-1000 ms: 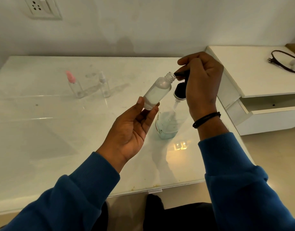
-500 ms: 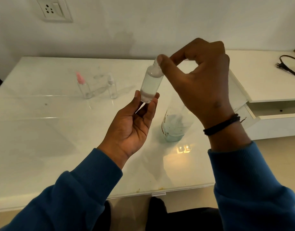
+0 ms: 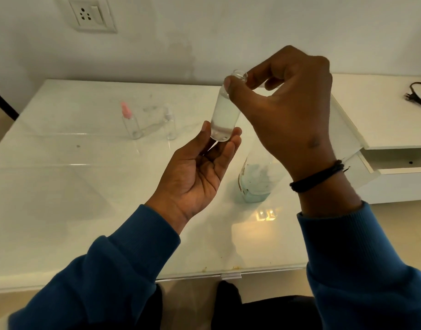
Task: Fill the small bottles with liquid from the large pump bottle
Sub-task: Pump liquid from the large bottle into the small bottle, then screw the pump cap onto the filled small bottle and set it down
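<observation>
Overhead, right hand [image 3: 288, 110] pinches clear, cylindrical small bottle [image 3: 225, 115] above glossy table [image 3: 61, 186].

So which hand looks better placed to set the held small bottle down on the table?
Probably the right hand: its thumb and fingers pinch the neck of the small bottle, carrying it upright. The left hand lies open under the base, fingertips only touching, so it can simply move away from the table.

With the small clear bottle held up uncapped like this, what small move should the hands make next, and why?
Probably set the small clear plastic bottle upright on the white glossy table. It looks largely full, its mouth is open, the right hand pinches its neck, and the left hand touches its base with its fingertips. No cap for it is visible.
</observation>
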A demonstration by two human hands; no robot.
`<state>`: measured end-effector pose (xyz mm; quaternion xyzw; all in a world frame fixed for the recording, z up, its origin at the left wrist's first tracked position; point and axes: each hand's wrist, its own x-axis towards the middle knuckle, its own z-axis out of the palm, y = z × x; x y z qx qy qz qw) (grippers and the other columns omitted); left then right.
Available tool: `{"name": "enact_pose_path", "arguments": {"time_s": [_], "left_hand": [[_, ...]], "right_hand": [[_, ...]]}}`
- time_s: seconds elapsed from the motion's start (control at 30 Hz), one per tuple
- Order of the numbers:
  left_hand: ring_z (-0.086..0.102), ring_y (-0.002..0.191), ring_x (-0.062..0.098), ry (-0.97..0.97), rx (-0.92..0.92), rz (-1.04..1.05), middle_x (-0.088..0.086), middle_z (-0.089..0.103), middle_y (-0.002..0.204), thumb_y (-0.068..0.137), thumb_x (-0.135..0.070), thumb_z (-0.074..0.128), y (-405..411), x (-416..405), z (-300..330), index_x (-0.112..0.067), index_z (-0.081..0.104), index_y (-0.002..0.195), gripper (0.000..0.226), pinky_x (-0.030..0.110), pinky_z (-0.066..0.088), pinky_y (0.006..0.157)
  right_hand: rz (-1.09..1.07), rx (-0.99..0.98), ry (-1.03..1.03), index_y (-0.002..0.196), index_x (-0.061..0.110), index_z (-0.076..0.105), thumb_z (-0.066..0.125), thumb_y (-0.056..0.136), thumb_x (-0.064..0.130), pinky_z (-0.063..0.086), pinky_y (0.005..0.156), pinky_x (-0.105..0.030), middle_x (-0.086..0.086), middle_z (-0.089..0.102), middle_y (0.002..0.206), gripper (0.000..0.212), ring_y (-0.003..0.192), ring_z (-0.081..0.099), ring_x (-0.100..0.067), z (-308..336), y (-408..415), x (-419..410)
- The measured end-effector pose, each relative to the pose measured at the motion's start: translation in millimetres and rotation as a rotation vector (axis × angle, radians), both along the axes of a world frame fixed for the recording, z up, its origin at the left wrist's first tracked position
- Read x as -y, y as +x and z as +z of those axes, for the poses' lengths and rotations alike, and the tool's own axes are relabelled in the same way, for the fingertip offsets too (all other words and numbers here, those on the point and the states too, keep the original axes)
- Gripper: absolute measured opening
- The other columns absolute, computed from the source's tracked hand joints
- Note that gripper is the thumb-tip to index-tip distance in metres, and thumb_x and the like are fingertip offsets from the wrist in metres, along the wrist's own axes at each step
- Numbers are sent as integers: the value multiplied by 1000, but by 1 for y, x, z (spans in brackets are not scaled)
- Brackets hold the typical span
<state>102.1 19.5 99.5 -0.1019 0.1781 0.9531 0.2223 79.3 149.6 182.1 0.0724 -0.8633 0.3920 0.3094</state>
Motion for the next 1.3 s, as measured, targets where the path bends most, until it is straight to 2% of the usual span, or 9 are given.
{"name": "enact_pose_path", "arguments": {"time_s": [0.1,0.2,0.33,0.5,0.6,0.7,0.93,1.07,1.3], "left_hand": [[73,106,31,-303,-95,24,21,73,115,88,-53,62,-7,11,7,0,59,131,68,34,62,87],[68,119,26,-751,-384,135,9,69,130,69,-70,72,-15,33,12,-13,56,140,92,41,55,100],[68,118,14,-1181,-792,346,-2,72,123,74,-30,87,-17,56,15,-15,66,129,61,35,54,102],[75,94,11,-1398,-925,464,-4,76,101,82,-17,83,-18,60,7,-13,74,112,32,30,61,86],[75,93,7,-1466,-864,507,-9,76,100,80,-27,84,-23,66,-1,-18,74,111,33,23,59,83],[75,91,7,-1469,-725,558,-6,77,100,78,-25,88,-26,70,-7,-10,75,110,38,21,58,80],[74,88,6,-1426,-609,529,-13,75,95,75,-18,89,-33,67,-20,-25,72,103,34,19,57,77],[74,90,11,-1422,-562,507,-9,76,97,74,-19,90,-38,69,-27,-22,73,106,36,24,60,81],[75,93,18,-1388,-494,486,0,78,102,73,-20,90,-42,70,-37,-12,75,112,42,35,62,86]], "right_hand": [[7,-60,-47,77,17,72,73,80,46,53,71,-27,8,66,81,30,73,60,-4,1,0,2],[28,-103,-56,76,14,72,76,80,41,53,71,-33,4,67,80,28,73,61,-9,-3,2,10],[63,-117,-26,75,14,70,77,80,36,49,69,-29,3,65,80,25,73,59,-11,-16,3,26],[110,-76,-23,76,13,71,77,81,36,45,64,-23,2,62,82,24,72,57,-10,-37,3,44],[103,-22,-84,80,14,70,67,88,49,45,63,-18,5,63,84,36,71,58,-6,-49,3,47],[70,121,-139,75,21,60,58,97,43,47,66,-23,8,61,80,31,70,57,-6,-72,4,51],[170,786,314,100,18,65,65,91,40,56,83,-35,4,62,95,24,88,63,-17,-138,-6,57],[166,855,395,109,18,62,68,89,43,55,86,-36,0,63,106,33,94,61,-19,-154,-7,62],[114,860,459,104,20,63,65,89,44,56,82,-36,2,63,99,29,88,61,-18,-168,-5,64]]}}
